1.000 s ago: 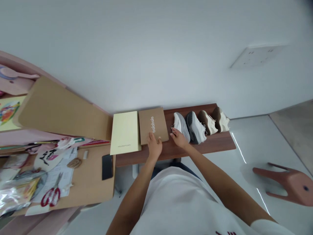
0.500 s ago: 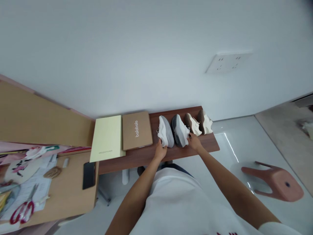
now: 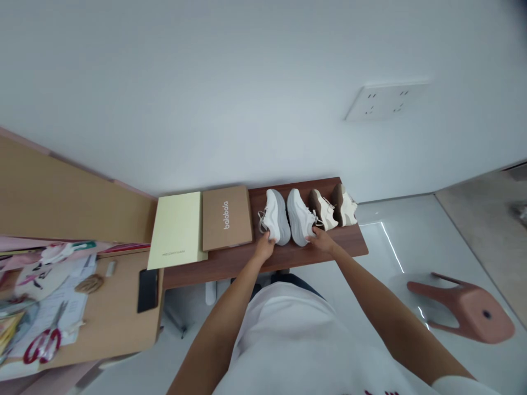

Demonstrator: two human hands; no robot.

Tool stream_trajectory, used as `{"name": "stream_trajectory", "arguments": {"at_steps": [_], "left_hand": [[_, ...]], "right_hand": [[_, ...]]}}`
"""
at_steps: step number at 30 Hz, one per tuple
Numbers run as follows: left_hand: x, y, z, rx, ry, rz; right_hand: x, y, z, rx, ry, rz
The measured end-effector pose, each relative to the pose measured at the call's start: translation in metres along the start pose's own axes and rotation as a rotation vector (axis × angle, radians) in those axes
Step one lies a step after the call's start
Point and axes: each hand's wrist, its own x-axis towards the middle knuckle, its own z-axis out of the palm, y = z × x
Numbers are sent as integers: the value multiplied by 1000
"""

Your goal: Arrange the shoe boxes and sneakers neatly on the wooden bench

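Observation:
Two white sneakers with grey soles lie tipped on their sides on a narrow brown wooden table, soles facing each other. My left hand (image 3: pixel 265 245) grips the heel end of the left white sneaker (image 3: pixel 276 216), fingers closed around its edge. On the right white sneaker (image 3: pixel 300 216), my right hand (image 3: pixel 321 240) is closed at the heel, near the laces. Just right of it rest two smaller cream shoes with brown soles, the nearer cream shoe (image 3: pixel 324 210) and the outer cream shoe (image 3: pixel 345 206).
Left of the shoes, a brown "balabala" box (image 3: pixel 227 217) and a pale yellow box (image 3: pixel 176 230) sit on the wooden table (image 3: pixel 230 267). A side desk (image 3: pixel 119 312) holds a phone (image 3: pixel 147 291) and red-handled scissors (image 3: pixel 45 343). A pink stool (image 3: pixel 481 312) stands at right.
The right white sneaker has turned, so its dark underside no longer shows and its white upper does. Both sneakers remain in my hands, side by side.

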Motion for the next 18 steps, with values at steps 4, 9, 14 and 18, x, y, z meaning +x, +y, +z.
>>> {"name": "stream_trajectory", "arguments": {"at_steps": [4,9,14,18], "left_hand": [[1,11,-9,163,4,111],[2,31,-19,434,13,209],[3,51,-14,583,-13,177],[5,57,-5,601,-3,165]], "right_hand": [[0,-19,-2,-158,39,-46],[1,-48,-1,-416,88,-99],[4,-74,7,-562,34,-69],[11,-89,13,-591,-1,-67]]}}
